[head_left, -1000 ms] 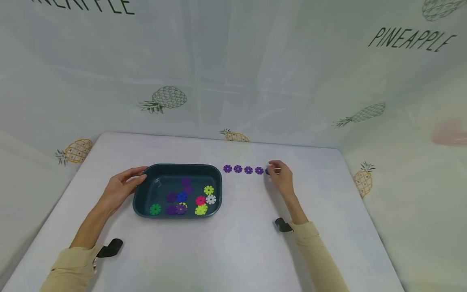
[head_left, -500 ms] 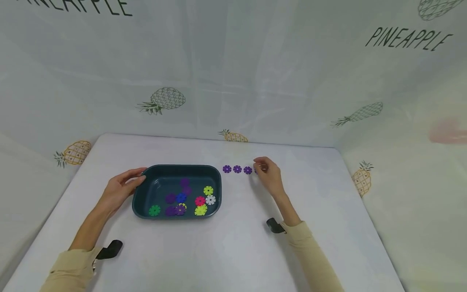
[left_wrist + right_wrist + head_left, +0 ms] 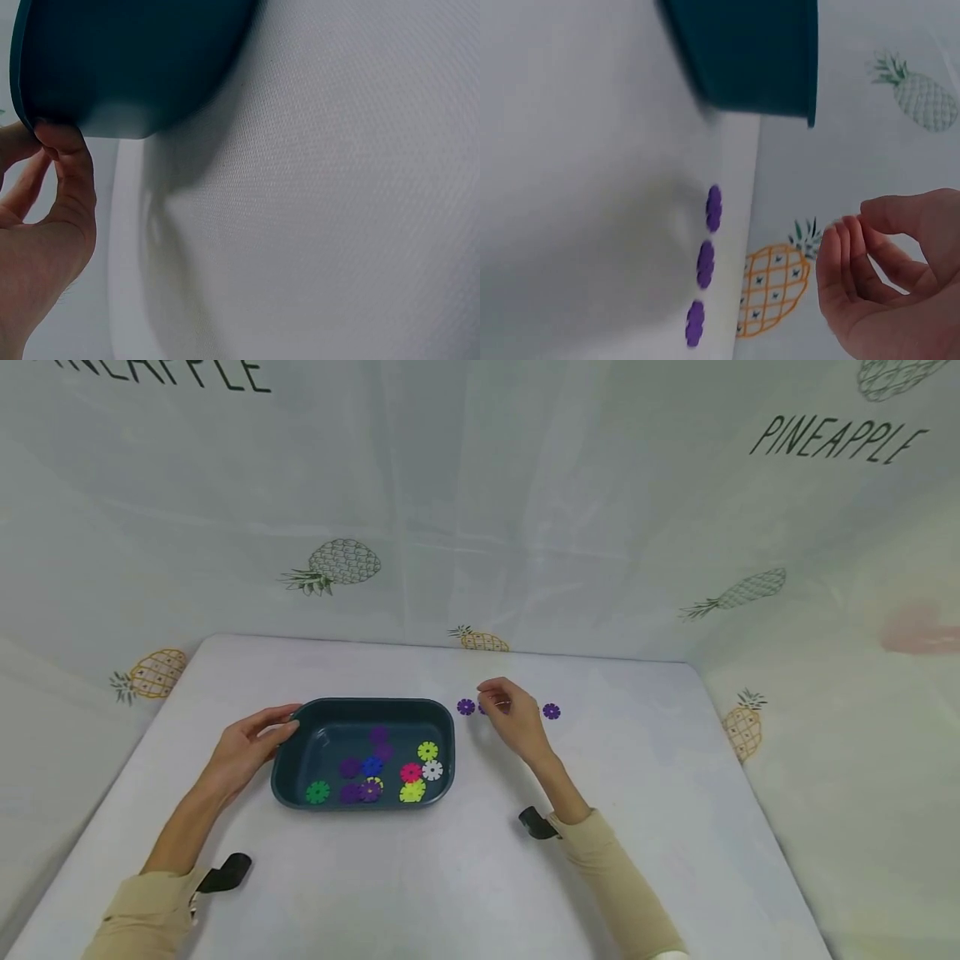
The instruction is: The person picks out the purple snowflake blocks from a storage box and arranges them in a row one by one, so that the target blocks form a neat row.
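Note:
At the left end of a dark teal plastic tray [image 3: 307,756], my left hand [image 3: 242,747] grips the rim between thumb and fingers. The left wrist view also shows the thumb [image 3: 71,157] on the rim. Inside the tray lie several notched snowflake discs: green [image 3: 318,792], blue [image 3: 372,766], pink [image 3: 410,773], white [image 3: 432,770], yellow and purple. My right hand [image 3: 517,722] hovers over a row of purple snowflake discs [image 3: 466,707] right of the tray, fingers loosely curled, holding nothing. It hides part of the row; the right-end disc [image 3: 551,711] shows beyond it.
A white-covered table [image 3: 645,777] carries the tray and the row. Behind it hangs a pale curtain [image 3: 585,527] printed with pineapples. Black wrist cameras [image 3: 227,872] sit at both cuffs.
My right hand has moved left along the row, away from the right-end disc, which is now uncovered. My left hand and the tray stay put.

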{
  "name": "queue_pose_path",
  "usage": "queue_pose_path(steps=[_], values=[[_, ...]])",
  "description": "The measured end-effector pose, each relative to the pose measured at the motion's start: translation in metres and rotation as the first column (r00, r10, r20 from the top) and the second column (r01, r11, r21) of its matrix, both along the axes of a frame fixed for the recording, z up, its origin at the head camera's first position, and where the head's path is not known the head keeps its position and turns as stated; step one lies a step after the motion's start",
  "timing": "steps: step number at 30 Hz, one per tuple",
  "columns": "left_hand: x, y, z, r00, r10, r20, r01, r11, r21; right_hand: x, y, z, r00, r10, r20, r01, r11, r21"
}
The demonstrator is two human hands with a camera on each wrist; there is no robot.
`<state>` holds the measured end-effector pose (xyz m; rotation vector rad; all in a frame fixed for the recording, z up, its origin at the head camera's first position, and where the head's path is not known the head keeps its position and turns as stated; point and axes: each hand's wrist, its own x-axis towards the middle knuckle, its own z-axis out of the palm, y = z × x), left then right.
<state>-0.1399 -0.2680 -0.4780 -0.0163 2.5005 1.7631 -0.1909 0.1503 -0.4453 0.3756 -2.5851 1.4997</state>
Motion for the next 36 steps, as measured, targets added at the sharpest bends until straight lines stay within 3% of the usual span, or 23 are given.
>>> queue_pose_path(steps=[8, 15, 27, 36], values=[[0.000, 0.000, 0.001, 1.000, 0.002, -0.004, -0.002, 1.000, 0.007, 0.002, -0.028, 0.003, 0.995, 0.101, 0.019, -0.101, 0.995, -0.010], [0.000, 0.001, 0.001, 1.000, 0.004, -0.004, -0.004, 1.000, 0.020, 0.007, -0.050, -0.002, 0.975, 0.222, 0.000, -0.222, 0.975, -0.011], [0.000, -0.001, -0.002, 1.000, 0.002, -0.008, -0.002, 0.999, 0.034, 0.018, -0.088, -0.011, 0.894, 0.442, -0.068, -0.442, 0.897, 0.017], [-0.001, -0.001, -0.002, 1.000, -0.001, -0.009, 0.001, 0.999, 0.044, 0.026, -0.109, -0.017, 0.828, 0.559, 0.031, -0.559, 0.822, 0.107]])
